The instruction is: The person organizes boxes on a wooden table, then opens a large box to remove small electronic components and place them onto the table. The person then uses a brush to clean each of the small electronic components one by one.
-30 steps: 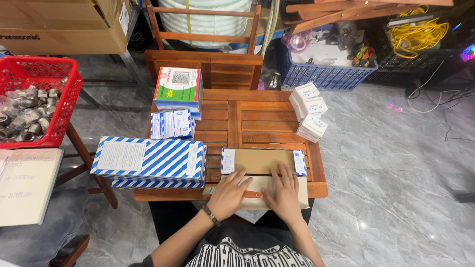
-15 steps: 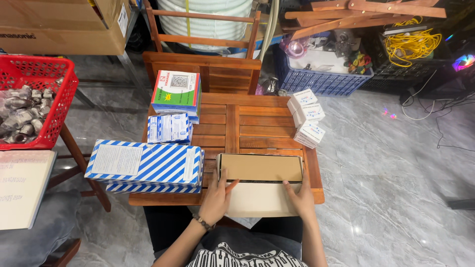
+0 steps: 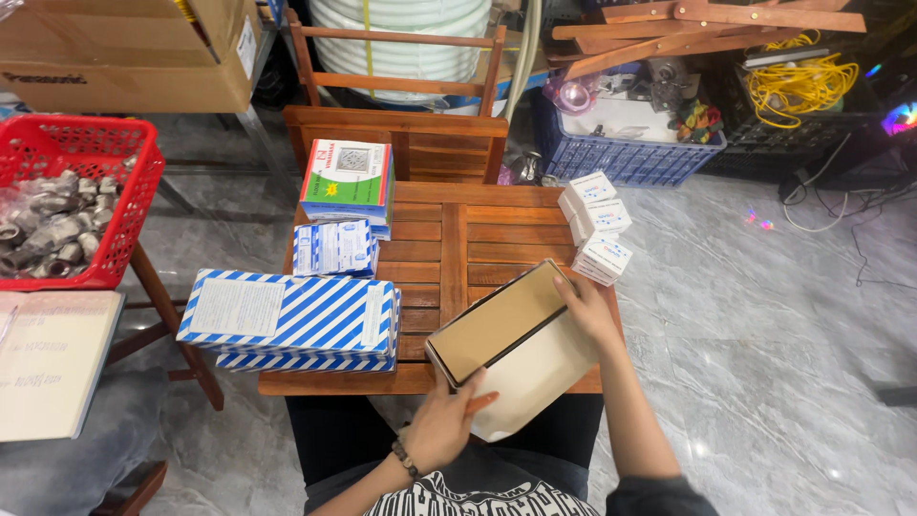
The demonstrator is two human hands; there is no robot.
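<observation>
The person holds a long tan cardboard box (image 3: 501, 320) with both hands over the near edge of the slatted wooden table (image 3: 449, 239); the box is tilted, its open top turned up and toward the person, a pale flap hanging from its lower side below the table edge. Its long axis runs on a diagonal, from the near left end up to the far right end. The left hand (image 3: 441, 425) grasps the near left corner, fingers curled over the rim and thumb under; the right hand (image 3: 587, 311) grips the far right end, fingers wrapped round the short side; so each hand has one end and neither is free. Left of the box, touching the same table, lies a stack of blue-and-white striped cartons (image 3: 291, 320); beyond those sit a small blue-printed packet (image 3: 334, 248) and a green-and-red edged stack of boxes (image 3: 349, 182). Just beyond the box's right end stand small white boxes (image 3: 597, 225). Well left of the table is a red basket (image 3: 72, 158) of metal fittings.
</observation>
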